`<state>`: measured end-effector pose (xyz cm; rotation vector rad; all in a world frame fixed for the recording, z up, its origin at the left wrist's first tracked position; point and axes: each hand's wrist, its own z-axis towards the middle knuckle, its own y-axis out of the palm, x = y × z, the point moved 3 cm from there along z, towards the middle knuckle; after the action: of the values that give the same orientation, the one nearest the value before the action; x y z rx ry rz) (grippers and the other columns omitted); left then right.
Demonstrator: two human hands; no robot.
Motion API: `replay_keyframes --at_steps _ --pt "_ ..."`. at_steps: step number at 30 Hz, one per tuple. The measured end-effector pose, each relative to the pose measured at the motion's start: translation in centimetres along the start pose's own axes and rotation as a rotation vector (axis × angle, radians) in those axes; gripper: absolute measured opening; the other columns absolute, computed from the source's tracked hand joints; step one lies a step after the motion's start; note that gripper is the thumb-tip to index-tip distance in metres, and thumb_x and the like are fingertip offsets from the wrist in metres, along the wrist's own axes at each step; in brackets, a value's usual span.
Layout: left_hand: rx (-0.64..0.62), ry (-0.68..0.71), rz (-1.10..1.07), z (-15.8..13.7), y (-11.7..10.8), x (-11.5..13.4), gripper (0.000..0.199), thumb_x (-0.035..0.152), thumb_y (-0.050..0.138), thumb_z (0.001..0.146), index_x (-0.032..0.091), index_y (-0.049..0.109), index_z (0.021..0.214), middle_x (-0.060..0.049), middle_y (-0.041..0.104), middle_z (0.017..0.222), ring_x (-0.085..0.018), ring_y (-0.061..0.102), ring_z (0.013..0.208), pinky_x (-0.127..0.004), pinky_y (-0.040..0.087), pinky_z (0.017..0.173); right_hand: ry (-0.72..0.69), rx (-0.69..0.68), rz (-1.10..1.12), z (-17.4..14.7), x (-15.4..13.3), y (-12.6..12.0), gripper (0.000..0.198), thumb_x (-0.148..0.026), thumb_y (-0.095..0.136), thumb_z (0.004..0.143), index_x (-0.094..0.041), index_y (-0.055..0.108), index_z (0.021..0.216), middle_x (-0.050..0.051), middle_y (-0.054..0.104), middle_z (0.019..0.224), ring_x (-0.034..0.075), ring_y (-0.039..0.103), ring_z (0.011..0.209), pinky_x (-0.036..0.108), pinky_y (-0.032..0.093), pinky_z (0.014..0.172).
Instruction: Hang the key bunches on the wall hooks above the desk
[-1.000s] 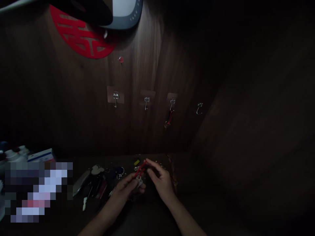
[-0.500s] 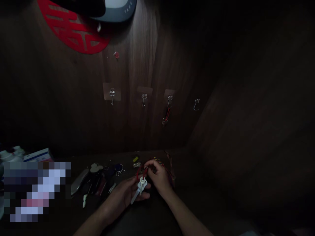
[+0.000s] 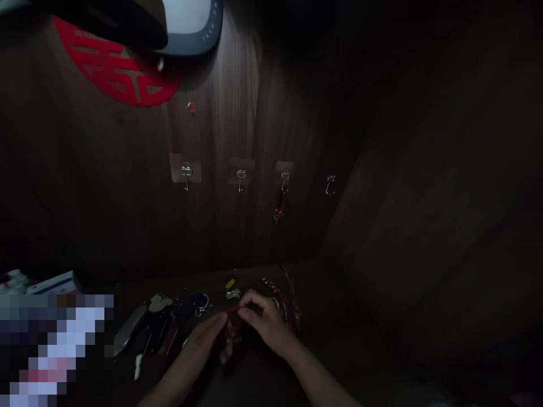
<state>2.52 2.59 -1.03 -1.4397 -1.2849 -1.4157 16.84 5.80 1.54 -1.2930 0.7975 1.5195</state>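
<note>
My left hand point(image 3: 207, 338) and my right hand point(image 3: 265, 323) meet low in the view, just above the dark surface. A short stretch of red cord point(image 3: 234, 309) runs between their fingertips, pinched by both. The keys on that cord are mostly hidden behind my left fingers. Right behind my right hand lie braided coloured cords point(image 3: 278, 291). Small silver keys point(image 3: 233, 294) and a yellow tag point(image 3: 230, 283) rest just beyond the fingers. Left of my left hand are a dark blue key fob point(image 3: 200, 301) with a ring and a pile of keys point(image 3: 160, 325).
On the wooden wall are several metal hooks point(image 3: 240, 180); a red strap point(image 3: 281, 203) hangs from one. Above are a red paper cutout point(image 3: 123, 73) and a cap point(image 3: 193, 34). A box point(image 3: 53, 284) and white bottles point(image 3: 16, 280) stand at left.
My left hand has turned over, so the white and silver keys that lay across its fingers are now mostly out of sight. Both hands now pinch the red cord between them. The view has shifted slightly.
</note>
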Motion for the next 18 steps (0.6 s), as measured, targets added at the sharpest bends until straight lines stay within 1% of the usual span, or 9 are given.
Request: replay_keyframes --at_steps 2,4,7,10,12,14,16,18 --pt "0.019 -0.013 0.071 0.2 -0.2 -0.2 0.053 0.07 0.047 0.074 0.018 0.055 0.066 0.005 0.051 0.041 -0.01 0.04 0.037 -0.022 0.03 0.042 -0.016 0.042 0.16 0.0 -0.1 -0.5 0.018 -0.033 0.063 0.074 -0.018 0.059 0.064 -0.001 0.054 0.074 0.013 0.047 0.07 0.023 0.036 0.063" --pt "0.018 -0.031 0.099 0.4 -0.3 -0.5 0.056 0.073 0.045 0.072 0.018 0.057 0.071 0.007 0.05 0.039 -0.009 0.035 0.034 -0.021 0.026 0.04 0.014 0.033 0.355 -0.1 -0.2 -0.8 0.022 -0.032 0.064 0.072 -0.017 0.058 0.058 0.001 0.055 0.078 0.012 0.046 0.067 0.022 0.035 0.059" --pt "-0.028 -0.042 0.09 0.7 -0.2 -1.1 0.059 0.074 0.045 0.072 0.018 0.061 0.079 0.006 0.054 0.045 -0.009 0.04 0.036 -0.02 0.029 0.04 0.07 -0.032 0.577 -0.4 -0.9 -0.8 0.023 -0.032 0.067 0.07 -0.015 0.06 0.055 0.003 0.059 0.077 0.009 0.045 0.06 0.021 0.033 0.053" --pt "-0.074 -0.009 0.101 0.8 -0.2 -1.4 0.059 0.074 0.043 0.074 0.018 0.063 0.079 0.004 0.058 0.053 -0.009 0.044 0.041 -0.02 0.033 0.042 0.059 -0.041 0.683 -0.6 -2.2 -0.9 0.02 -0.031 0.07 0.07 -0.015 0.066 0.06 0.005 0.064 0.077 0.009 0.049 0.06 0.021 0.036 0.055" --pt "-0.095 0.003 0.127 0.8 -0.3 -1.7 0.059 0.072 0.041 0.076 0.019 0.064 0.082 0.003 0.059 0.056 -0.009 0.044 0.041 -0.02 0.034 0.043 0.03 -0.013 0.708 -0.6 -3.4 -1.4 0.016 -0.032 0.072 0.07 -0.017 0.07 0.066 0.006 0.068 0.079 0.011 0.055 0.066 0.023 0.041 0.062" --pt "-0.098 0.001 0.149 0.7 -0.3 -1.7 0.059 0.072 0.04 0.076 0.019 0.063 0.084 0.003 0.059 0.056 -0.009 0.045 0.042 -0.021 0.035 0.044 -0.017 0.024 0.674 -0.5 -4.6 -2.2 0.014 -0.034 0.073 0.07 -0.02 0.073 0.074 0.006 0.071 0.085 0.015 0.061 0.077 0.027 0.045 0.071" --pt "-0.094 0.001 0.16 0.6 -0.3 -1.5 0.06 0.074 0.042 0.073 0.019 0.063 0.083 0.003 0.06 0.056 -0.01 0.047 0.043 -0.022 0.037 0.046 -0.102 0.059 0.547 -0.2 -5.9 -3.2 0.013 -0.033 0.071 0.072 -0.023 0.074 0.08 0.006 0.072 0.092 0.018 0.063 0.087 0.031 0.047 0.079" --pt "-0.076 -0.003 0.163 0.5 -0.1 -1.2 0.06 0.076 0.045 0.07 0.02 0.064 0.082 0.003 0.059 0.056 -0.011 0.049 0.046 -0.023 0.038 0.049 -0.216 0.087 0.339 0.2 -7.1 -4.4 0.013 -0.03 0.069 0.074 -0.024 0.075 0.084 0.006 0.072 0.096 0.019 0.064 0.09 0.033 0.048 0.081"
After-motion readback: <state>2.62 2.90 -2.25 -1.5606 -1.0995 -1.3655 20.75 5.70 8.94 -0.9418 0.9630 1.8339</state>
